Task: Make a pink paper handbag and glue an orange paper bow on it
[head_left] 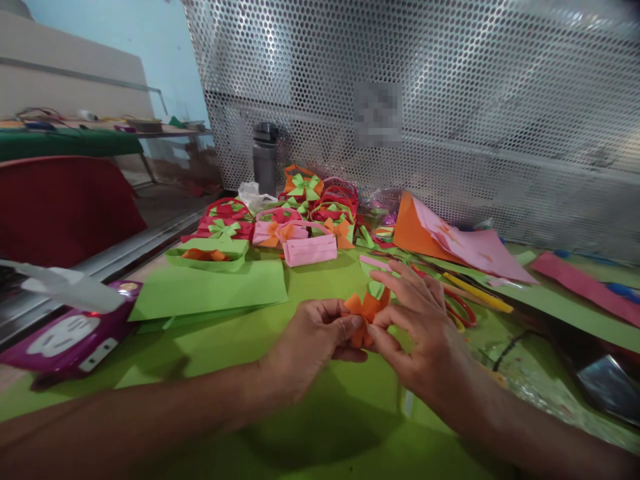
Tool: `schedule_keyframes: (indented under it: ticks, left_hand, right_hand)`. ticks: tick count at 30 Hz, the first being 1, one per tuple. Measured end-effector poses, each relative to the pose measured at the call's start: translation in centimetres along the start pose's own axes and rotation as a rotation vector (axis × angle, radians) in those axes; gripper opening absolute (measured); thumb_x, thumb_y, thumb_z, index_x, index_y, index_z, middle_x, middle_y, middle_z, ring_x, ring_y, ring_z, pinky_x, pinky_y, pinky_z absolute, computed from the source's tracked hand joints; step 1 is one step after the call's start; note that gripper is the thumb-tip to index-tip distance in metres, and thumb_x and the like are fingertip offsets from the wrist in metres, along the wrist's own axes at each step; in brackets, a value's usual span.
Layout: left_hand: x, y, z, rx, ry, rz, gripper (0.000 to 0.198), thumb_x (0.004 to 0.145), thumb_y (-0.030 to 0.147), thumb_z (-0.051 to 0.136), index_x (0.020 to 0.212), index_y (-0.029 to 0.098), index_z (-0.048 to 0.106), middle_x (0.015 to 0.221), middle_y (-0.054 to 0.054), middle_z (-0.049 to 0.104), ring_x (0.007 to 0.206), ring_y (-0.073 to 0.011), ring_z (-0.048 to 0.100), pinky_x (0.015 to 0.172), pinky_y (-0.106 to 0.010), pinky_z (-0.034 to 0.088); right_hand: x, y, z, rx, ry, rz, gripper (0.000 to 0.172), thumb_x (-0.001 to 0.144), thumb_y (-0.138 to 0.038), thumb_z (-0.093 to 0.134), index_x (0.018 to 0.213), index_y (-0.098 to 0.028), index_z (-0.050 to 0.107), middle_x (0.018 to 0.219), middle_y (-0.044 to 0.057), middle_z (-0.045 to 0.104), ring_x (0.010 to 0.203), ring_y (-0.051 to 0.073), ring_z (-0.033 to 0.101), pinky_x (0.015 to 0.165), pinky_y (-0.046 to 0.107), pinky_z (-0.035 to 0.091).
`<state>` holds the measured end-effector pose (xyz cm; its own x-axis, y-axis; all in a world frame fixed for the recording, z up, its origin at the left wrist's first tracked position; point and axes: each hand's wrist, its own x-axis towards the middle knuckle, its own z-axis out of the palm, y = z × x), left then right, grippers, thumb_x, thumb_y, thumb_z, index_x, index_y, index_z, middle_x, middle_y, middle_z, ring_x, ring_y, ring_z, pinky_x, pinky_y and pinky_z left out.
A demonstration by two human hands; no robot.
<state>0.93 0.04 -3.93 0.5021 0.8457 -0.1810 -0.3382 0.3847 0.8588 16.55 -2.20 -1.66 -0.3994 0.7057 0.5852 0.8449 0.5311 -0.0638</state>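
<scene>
An orange paper bow [369,308] is held up over the green tabletop between my two hands. My left hand [320,337] pinches its left side and middle between thumb and fingers. On the other side, my right hand [417,317] has thumb and index finger closed on the bow near its centre, with the other fingers raised. Behind the bow, a pink paper handbag [310,251] lies in front of a cluster of small paper bags. Several of these carry bows, such as the green bow [305,187] on an orange bag.
Green paper sheets [215,290] lie at left, beside a purple power strip [80,333] with a white plug. Yellow-handled scissors [477,293], pink sheets [465,240] and a dark phone-like object [595,373] are at right. A bottle [265,160] stands before the perforated metal panel.
</scene>
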Motion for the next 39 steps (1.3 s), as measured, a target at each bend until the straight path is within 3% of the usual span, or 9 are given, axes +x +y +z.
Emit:
schedule_keyframes:
  ticks: [16, 22, 30, 35, 39]
  left_hand:
    - [0.1, 0.0, -0.1, 0.06, -0.016, -0.002, 0.019, 0.069, 0.027, 0.069, 0.078, 0.011, 0.065, 0.073, -0.003, 0.065, 0.063, -0.0096, 0.059, 0.063, -0.024, 0.05]
    - [0.3, 0.0, -0.3, 0.033, 0.025, -0.008, 0.02, 0.069, 0.029, 0.069, 0.076, 0.011, 0.065, 0.07, -0.003, 0.066, 0.059, -0.0097, 0.06, 0.061, -0.025, 0.052]
    - [0.3, 0.4, -0.4, 0.009, 0.008, -0.014, 0.019, 0.07, 0.026, 0.068, 0.081, 0.012, 0.066, 0.073, -0.005, 0.069, 0.066, -0.0159, 0.067, 0.059, -0.024, 0.051]
    - [0.1, 0.3, -0.3, 0.03, 0.007, -0.002, 0.016, 0.07, 0.026, 0.067, 0.079, 0.012, 0.065, 0.073, -0.005, 0.069, 0.065, -0.0145, 0.067, 0.059, -0.023, 0.051]
    - [0.1, 0.3, -0.2, 0.06, 0.012, 0.001, 0.016, 0.071, 0.026, 0.066, 0.077, 0.011, 0.065, 0.072, -0.005, 0.069, 0.064, -0.0141, 0.066, 0.058, -0.022, 0.051]
  right_hand:
    - [0.2, -0.3, -0.1, -0.043, -0.085, 0.029, 0.018, 0.076, -0.012, 0.049, 0.059, -0.019, 0.052, 0.127, 0.013, 0.051, 0.125, 0.037, 0.035, 0.094, 0.063, 0.026]
    - [0.2, -0.3, -0.5, -0.029, -0.078, 0.045, 0.02, 0.08, -0.019, 0.051, 0.06, -0.02, 0.055, 0.129, 0.01, 0.05, 0.126, 0.035, 0.033, 0.095, 0.061, 0.025]
    - [0.5, 0.5, -1.3, -0.003, -0.004, 0.071, 0.01, 0.084, -0.021, 0.05, 0.079, -0.022, 0.059, 0.127, 0.01, 0.05, 0.127, 0.033, 0.033, 0.094, 0.059, 0.027]
    - [0.5, 0.5, -0.7, 0.017, -0.08, 0.06, 0.012, 0.083, -0.022, 0.05, 0.073, -0.021, 0.057, 0.131, 0.011, 0.047, 0.128, 0.031, 0.03, 0.095, 0.058, 0.027]
    - [0.6, 0.4, -0.6, 0.054, -0.064, 0.084, 0.013, 0.082, -0.021, 0.051, 0.069, -0.021, 0.053, 0.131, 0.012, 0.047, 0.127, 0.03, 0.032, 0.095, 0.056, 0.029]
